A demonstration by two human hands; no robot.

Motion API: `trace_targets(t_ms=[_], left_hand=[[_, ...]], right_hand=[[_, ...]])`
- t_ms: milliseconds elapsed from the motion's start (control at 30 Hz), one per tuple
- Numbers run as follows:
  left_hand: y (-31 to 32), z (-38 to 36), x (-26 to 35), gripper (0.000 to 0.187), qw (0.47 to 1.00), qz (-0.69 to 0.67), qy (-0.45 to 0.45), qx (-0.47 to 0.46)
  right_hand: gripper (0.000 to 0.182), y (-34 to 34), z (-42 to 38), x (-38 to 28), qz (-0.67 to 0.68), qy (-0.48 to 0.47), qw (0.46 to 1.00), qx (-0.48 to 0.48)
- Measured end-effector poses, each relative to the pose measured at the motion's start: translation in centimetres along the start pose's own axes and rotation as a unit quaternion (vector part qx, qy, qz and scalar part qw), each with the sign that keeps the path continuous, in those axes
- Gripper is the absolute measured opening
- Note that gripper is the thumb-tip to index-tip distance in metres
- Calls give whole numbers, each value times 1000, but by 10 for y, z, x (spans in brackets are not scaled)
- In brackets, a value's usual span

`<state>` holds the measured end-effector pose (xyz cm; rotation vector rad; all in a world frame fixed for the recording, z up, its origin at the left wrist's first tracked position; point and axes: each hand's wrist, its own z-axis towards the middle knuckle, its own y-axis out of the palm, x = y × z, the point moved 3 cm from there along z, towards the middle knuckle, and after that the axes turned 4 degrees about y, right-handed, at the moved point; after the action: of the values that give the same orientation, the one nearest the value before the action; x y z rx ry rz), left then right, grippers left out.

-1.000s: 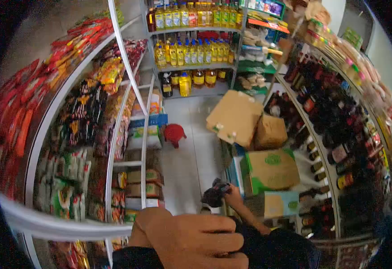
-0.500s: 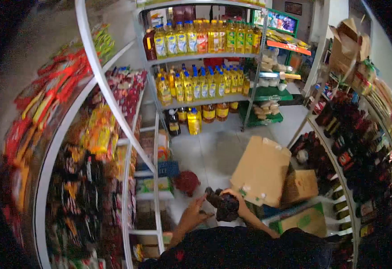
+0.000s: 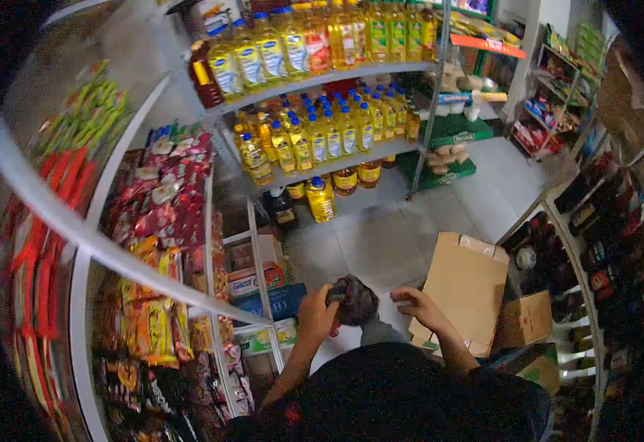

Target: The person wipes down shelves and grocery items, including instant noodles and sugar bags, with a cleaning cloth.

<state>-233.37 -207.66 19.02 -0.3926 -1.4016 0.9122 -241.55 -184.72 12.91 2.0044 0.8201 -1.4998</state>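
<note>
My left hand [image 3: 317, 312] is wrapped around the side of a dark brown-black bundle [image 3: 356, 300], which looks like packets in glossy wrapping; its exact kind is blurred. The bundle is in front of my body. My right hand [image 3: 420, 309] is off to the right of it, with fingers apart and nothing in them. Close by my right hand lies a flattened cardboard box [image 3: 463, 283].
Ahead, a metal shelf [image 3: 336, 74] holds several bottles of yellow oil [image 3: 270, 55]. On the left, a white-framed rack carries hanging red snack packets [image 3: 163, 173]. A small cardboard carton [image 3: 526, 318] sits beside the right-hand rack, and a white rail [image 3: 138, 269] crosses the left side.
My right hand has let go of the dark bundle and moved right. My left hand, open beside it before, now grips it. The view has turned and tilted.
</note>
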Motion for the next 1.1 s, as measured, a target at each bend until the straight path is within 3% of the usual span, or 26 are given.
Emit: trace_targets(t_ms=[67,133,233,300,333,400,467,500,567,667,767,867,900,967,1000,1033,1067,1100], left_hand=[[16,39,0,31,998,41,37,-18],[47,86,-13,32,985,-172,-15,-16],[80,161,1,33,962,-263,-36,-63],[104,208,0,30,978,-207,23,-8],[106,246,12,30,976,-209,55,-11],[111,280,32,24,926,-351,-27,-136],[123,328,39,21,918,-357,7,-171],[132,340,43,18,914,-362,23,-182],[139,370,59,15,871,-434,34,-229],[172,391,72,14,853,-443,18,-276],[203,417,95,15,804,-460,53,-373],[244,426,104,24,738,-454,-31,-499],[257,429,111,24,726,-447,-20,-523],[268,433,134,37,758,-415,99,-493],[272,436,143,47,781,-367,166,-478],[281,437,149,47,757,-362,183,-512],[292,444,152,48,748,-386,173,-511],[304,452,157,49,737,-412,165,-510]], right_hand=[[48,-4,29,-22,1,-32,999,34],[53,-10,67,-37,-3,-72,994,81],[67,-32,136,-30,4,-178,980,87],[75,-60,188,-24,97,-131,981,105],[75,-84,213,-39,91,-156,976,125],[73,-110,235,-44,212,-36,962,170],[68,-150,251,-64,144,-74,960,229],[63,-169,246,-70,70,-97,959,257],[59,-198,235,-96,84,-75,944,311],[56,-229,208,-103,155,-43,922,351],[53,-265,187,-85,235,-74,852,461],[46,-280,166,-67,391,-123,745,526],[46,-287,163,-55,393,-132,727,548],[45,-293,171,-29,485,-128,699,511],[46,-298,178,-45,450,-172,703,523],[46,-303,182,-55,415,-156,711,546],[48,-313,188,-59,316,-138,735,584],[49,-318,190,-81,298,-173,732,588]])
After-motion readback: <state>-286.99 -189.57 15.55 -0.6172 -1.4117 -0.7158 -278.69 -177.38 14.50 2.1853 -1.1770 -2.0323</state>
